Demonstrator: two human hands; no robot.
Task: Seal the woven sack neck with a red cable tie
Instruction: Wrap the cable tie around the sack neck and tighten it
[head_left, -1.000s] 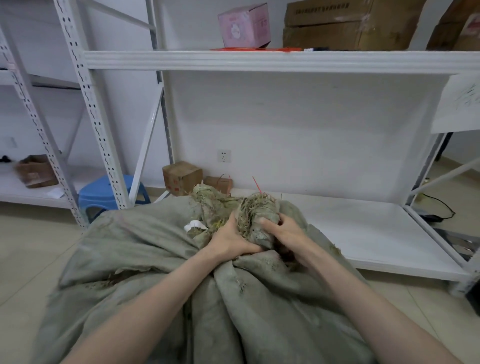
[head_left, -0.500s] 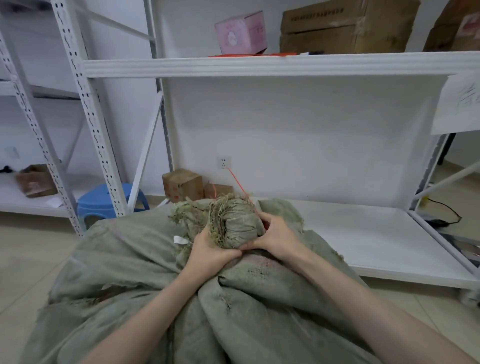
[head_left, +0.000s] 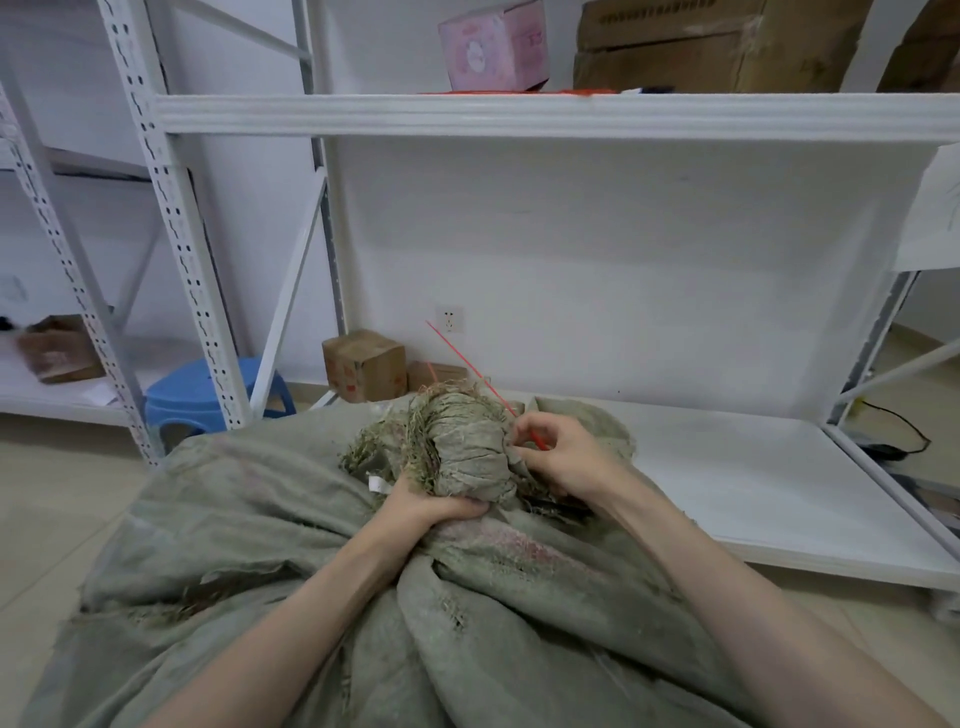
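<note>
A large grey-green woven sack (head_left: 322, 582) fills the lower part of the view, its frayed neck (head_left: 462, 447) bunched into an upright wad. My left hand (head_left: 426, 506) grips the neck just under the wad. My right hand (head_left: 561, 457) sits at the wad's right side and pinches a thin red cable tie (head_left: 470, 366), whose free end sticks up and to the left toward the wall. How the tie lies around the neck is hidden behind the wad and my fingers.
White metal racking (head_left: 171, 218) stands behind and left, with a low white shelf (head_left: 727, 478) to the right. A blue stool (head_left: 208, 395), small cardboard boxes (head_left: 363, 364) and a wall socket (head_left: 449, 318) lie beyond the sack. A black cable (head_left: 893, 431) runs at far right.
My right hand has come off the neck and now pinches the red tie beside the wad. The tie's free end stands longer and higher. My left hand keeps its grip.
</note>
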